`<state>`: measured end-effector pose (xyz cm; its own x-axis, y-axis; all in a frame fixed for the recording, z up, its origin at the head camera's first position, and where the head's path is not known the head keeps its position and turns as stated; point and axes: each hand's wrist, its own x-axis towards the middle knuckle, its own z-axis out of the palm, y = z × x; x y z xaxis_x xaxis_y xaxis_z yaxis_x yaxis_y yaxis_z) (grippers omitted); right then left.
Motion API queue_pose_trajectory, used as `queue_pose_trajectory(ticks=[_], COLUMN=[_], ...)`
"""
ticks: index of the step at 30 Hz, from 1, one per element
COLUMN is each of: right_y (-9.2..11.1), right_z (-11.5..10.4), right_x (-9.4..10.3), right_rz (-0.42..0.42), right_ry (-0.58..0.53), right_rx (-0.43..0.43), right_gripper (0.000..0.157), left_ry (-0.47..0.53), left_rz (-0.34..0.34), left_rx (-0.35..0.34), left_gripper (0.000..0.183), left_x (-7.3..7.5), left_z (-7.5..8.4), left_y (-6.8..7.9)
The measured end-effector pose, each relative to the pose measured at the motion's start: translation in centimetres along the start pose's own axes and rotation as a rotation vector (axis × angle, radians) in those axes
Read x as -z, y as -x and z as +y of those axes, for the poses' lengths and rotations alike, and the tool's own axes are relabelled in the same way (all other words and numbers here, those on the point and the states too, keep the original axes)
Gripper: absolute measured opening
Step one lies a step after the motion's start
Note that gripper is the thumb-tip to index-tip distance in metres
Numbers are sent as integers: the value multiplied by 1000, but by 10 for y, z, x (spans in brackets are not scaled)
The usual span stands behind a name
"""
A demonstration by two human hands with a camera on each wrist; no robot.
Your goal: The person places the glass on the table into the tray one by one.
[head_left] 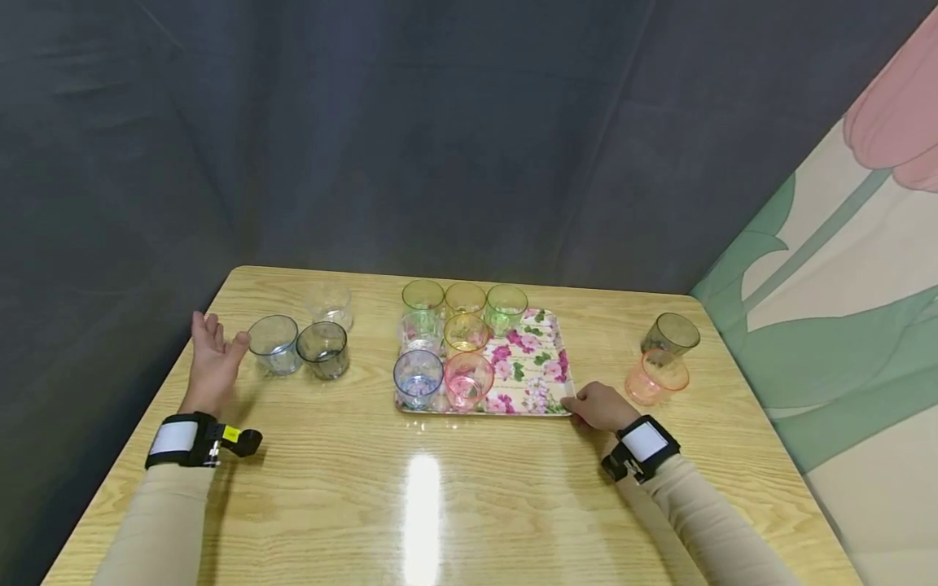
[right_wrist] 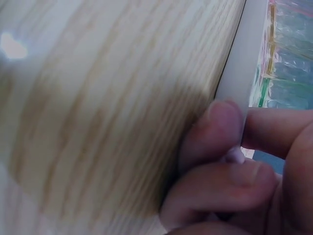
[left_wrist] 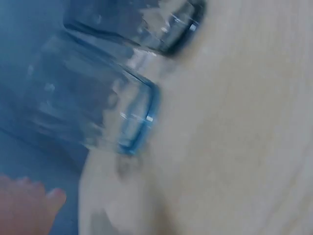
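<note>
My right hand [head_left: 602,407] pinches the near right corner of a flowered tray [head_left: 533,381]; in the right wrist view the fingers [right_wrist: 222,128] are curled about its pale rim [right_wrist: 242,54]. Several coloured glasses stand on the tray's left and back parts, among them a blue glass [head_left: 418,381], a pink glass [head_left: 469,382] and a green glass [head_left: 506,311]. At the left, my left hand [head_left: 209,370] is raised with spread fingers and holds nothing. Closest to its thumb is a pale blue glass [head_left: 274,346], with a dark grey glass [head_left: 323,352] right beside that.
A clear glass [head_left: 331,308] stands behind the left pair. Off to the right, an olive glass [head_left: 670,334] stands behind an orange glass [head_left: 656,378], overlapping in the head view. The wooden table [head_left: 330,488] meets a dark curtain [head_left: 440,146] along the back.
</note>
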<state>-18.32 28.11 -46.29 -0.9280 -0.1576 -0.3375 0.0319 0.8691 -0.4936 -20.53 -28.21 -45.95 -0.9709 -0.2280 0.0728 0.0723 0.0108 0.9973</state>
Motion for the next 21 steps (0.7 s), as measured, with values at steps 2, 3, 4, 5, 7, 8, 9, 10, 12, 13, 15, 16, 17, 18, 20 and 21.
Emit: queue_pose_trajectory(ticks=[2,3,4,5,7,8,9,10,12,13,15,16,17,18,20,21], right_y=[0,0,0,-1,-2,-2,-2,-2,-2,-2,-2,-2,-2,-2,-2,-2], right_z=[1,2,2,3,3,4,4,4,4,4,4,4,4,4,4,4], right_x=[0,-1,-1,-1,-2,-3,-3,-3,-4,-4,-4,-4,-4,-4,-4,-4], right_rz=[2,5,7,10,14,16,16,16,15,14,14,15,15,17,20,22], right_ry=[-6,-6,-4,-2,1,4,5,5,1,0,2,2,3,4,5,7], right_rx=[-2,-7,-10,-15,-22,-25,-26,-26,-22,-21,-19,-19,-19,-18,-17,-18], right_gripper=[44,44,44,44,44,44,44,44,44,44,44,44,44,44,45,45], left_ry=[-17,-27,-20,-6,-18,-31,-49,-67,-111,-130,-150,-156,-163,-166,-163,-163], left_rz=[-90,-125,-155,-180,-230,-251,-271,-286,-306,-308,-303,-299,-293,-290,-285,-283], left_rx=[20,23,28,32,45,54,62,71,78,79,75,70,65,60,49,42], left_gripper=[94,94,95,95,94,93,92,91,89,89,88,87,85,84,82,81], left_x=[1,2,1,1,1,2,2,2,3,3,3,3,3,3,3,2], left_z=[-8,-12,-15,-19,-24,-27,-28,-30,-31,-32,-33,-33,-33,-34,-35,-35], left_y=[0,-1,-1,-1,-2,-3,-3,-3,-3,-2,-2,-3,-3,-3,-3,-3])
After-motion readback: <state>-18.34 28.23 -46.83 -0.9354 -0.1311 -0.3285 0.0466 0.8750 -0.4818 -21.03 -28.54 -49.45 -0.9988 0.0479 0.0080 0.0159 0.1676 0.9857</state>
